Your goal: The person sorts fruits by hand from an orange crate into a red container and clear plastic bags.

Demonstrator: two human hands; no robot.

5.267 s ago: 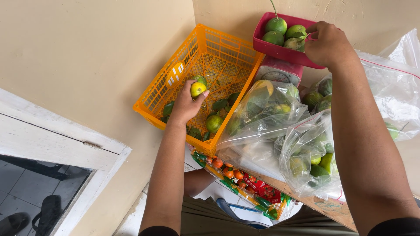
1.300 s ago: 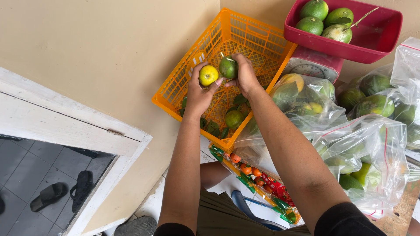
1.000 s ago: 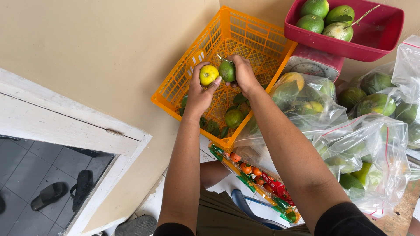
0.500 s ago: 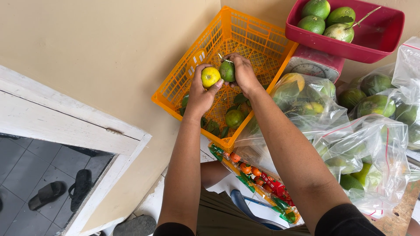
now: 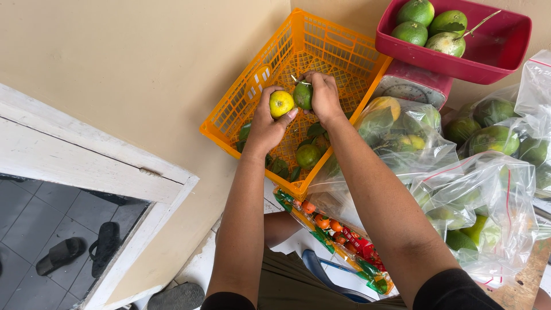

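Head-camera view: over the orange plastic crate [image 5: 338,51], the left hand [image 5: 267,117] cups a yellow-green citrus fruit [image 5: 281,104] while the right hand [image 5: 322,96] pinches a green citrus fruit [image 5: 303,95], seemingly sorting; any release needs a gentle lowering.

You get bright, even daylight with soft, faint shadows under both forearms. The clear plastic bags [image 5: 470,189] throw white glare. Focus is sharp across the orange basket [image 5: 321,51]; straight lines bend slightly toward the wide-angle edges.
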